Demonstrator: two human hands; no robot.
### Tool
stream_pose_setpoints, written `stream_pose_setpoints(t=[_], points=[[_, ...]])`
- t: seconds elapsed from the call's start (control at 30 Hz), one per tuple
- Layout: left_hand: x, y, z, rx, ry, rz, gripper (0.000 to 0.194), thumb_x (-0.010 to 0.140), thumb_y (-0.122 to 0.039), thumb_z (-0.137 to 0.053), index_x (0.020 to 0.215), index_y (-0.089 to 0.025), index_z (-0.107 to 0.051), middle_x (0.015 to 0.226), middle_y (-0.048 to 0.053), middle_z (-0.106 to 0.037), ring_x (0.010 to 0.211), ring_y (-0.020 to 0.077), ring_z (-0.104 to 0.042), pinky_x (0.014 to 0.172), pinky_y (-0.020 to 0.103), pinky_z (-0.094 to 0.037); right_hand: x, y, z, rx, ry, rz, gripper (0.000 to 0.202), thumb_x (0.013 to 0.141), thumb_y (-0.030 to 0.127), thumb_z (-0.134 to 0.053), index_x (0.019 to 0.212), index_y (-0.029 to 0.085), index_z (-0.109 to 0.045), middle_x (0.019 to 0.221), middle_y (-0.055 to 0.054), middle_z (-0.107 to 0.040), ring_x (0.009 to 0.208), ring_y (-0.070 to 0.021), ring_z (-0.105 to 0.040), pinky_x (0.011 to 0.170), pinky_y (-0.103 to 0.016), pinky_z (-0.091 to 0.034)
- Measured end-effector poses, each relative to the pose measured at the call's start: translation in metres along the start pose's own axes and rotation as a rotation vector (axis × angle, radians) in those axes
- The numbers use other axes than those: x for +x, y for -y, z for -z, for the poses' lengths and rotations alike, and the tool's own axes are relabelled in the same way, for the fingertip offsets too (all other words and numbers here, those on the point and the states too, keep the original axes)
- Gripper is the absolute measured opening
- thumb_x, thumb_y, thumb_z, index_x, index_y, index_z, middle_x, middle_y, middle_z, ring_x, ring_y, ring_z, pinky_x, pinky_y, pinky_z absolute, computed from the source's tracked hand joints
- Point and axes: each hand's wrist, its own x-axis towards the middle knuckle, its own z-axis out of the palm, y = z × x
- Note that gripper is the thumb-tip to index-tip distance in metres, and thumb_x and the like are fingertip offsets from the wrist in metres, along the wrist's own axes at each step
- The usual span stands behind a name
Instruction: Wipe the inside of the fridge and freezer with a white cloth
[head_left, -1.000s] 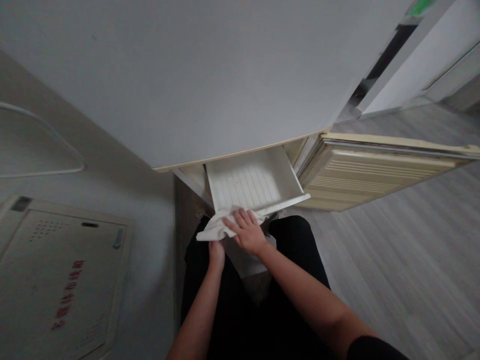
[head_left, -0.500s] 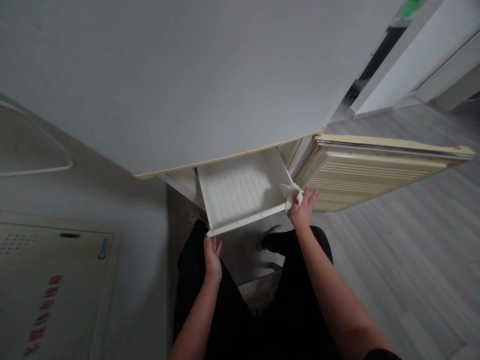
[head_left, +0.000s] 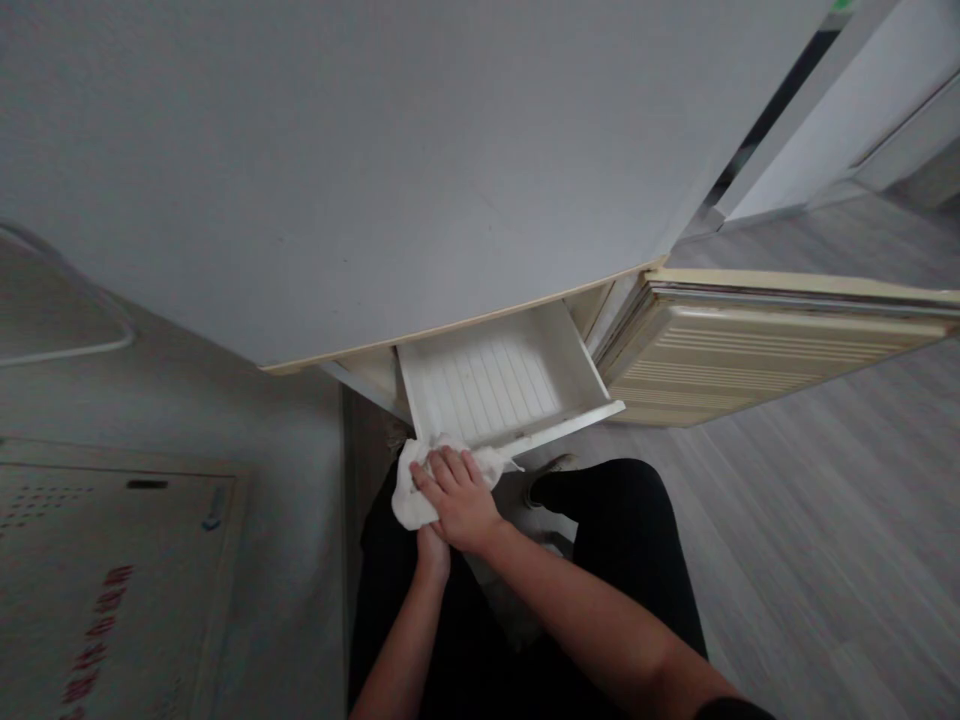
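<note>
A white drawer [head_left: 495,375] with a ribbed bottom is pulled out below the refrigerator's large pale top. My right hand [head_left: 459,500] presses a crumpled white cloth [head_left: 411,495] against the drawer's front edge at its left corner. Below it, my left hand [head_left: 433,552] is at the same corner, its fingers hidden behind the cloth and my right hand. Nothing is seen inside the drawer.
The cream refrigerator door [head_left: 765,350] stands open to the right over the grey wood-look floor [head_left: 825,520]. A metal panel with red writing [head_left: 112,570] is on the left wall. My knees in black trousers flank the drawer's front.
My right hand and the cloth have moved left from the drawer's right front corner to its left one, over my left hand. The view has shifted slightly.
</note>
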Motion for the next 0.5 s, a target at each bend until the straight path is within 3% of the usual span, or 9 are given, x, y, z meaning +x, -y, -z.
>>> stream_pose_setpoints(t=[0.1, 0.17, 0.27, 0.37, 0.5], points=[[-0.003, -0.003, -0.004, -0.044, 0.011, 0.055, 0.064, 0.097, -0.060, -0.030, 0.155, -0.031, -0.034, 0.160, 0.005, -0.040, 0.147, 0.0248, -0.040, 0.121, 0.049, -0.034, -0.012, -0.027, 0.009, -0.049, -0.034, 0.027, 0.067, 0.098, 0.045, -0.048, 0.160, 0.024, -0.032, 0.161, -0.013, -0.034, 0.150, -0.0323, -0.026, 0.123, -0.048, -0.016], [-0.007, -0.009, -0.007, -0.080, 0.021, 0.101, 0.067, 0.097, -0.066, -0.024, 0.154, -0.033, -0.036, 0.159, 0.006, -0.042, 0.141, 0.0280, -0.047, 0.114, 0.052, -0.043, -0.027, -0.050, 0.016, -0.082, -0.045, -0.045, 0.070, 0.096, 0.048, -0.050, 0.160, 0.025, -0.033, 0.161, -0.013, -0.033, 0.151, -0.0344, -0.023, 0.123, -0.050, -0.015], [-0.013, -0.020, -0.009, -0.170, 0.013, 0.201, 0.066, 0.096, -0.069, -0.023, 0.155, -0.039, -0.032, 0.165, 0.004, -0.031, 0.142, 0.0279, -0.047, 0.108, 0.050, -0.048, -0.051, -0.088, 0.031, -0.166, -0.077, -0.203, 0.075, 0.091, 0.052, -0.056, 0.158, 0.024, -0.038, 0.161, -0.014, -0.032, 0.152, -0.0377, -0.016, 0.123, -0.055, -0.011], [-0.021, -0.029, -0.015, -0.271, 0.001, 0.311, 0.062, 0.098, -0.066, -0.025, 0.156, -0.044, -0.026, 0.169, 0.002, -0.019, 0.144, 0.0260, -0.043, 0.109, 0.046, -0.047, -0.071, -0.127, 0.051, -0.259, -0.188, -0.361, 0.070, 0.093, 0.052, -0.052, 0.155, 0.020, -0.043, 0.160, -0.016, -0.032, 0.153, -0.0375, -0.012, 0.122, -0.059, -0.009], [-0.044, -0.035, -0.037, -0.370, 0.090, 0.425, 0.061, 0.099, -0.064, -0.028, 0.156, -0.042, -0.027, 0.169, 0.003, -0.018, 0.146, 0.0256, -0.040, 0.112, 0.045, -0.045, -0.083, -0.170, 0.071, -0.264, -0.414, -0.574, 0.065, 0.100, 0.048, -0.037, 0.152, 0.009, -0.042, 0.162, -0.020, -0.024, 0.155, -0.0358, -0.005, 0.122, -0.060, -0.015]])
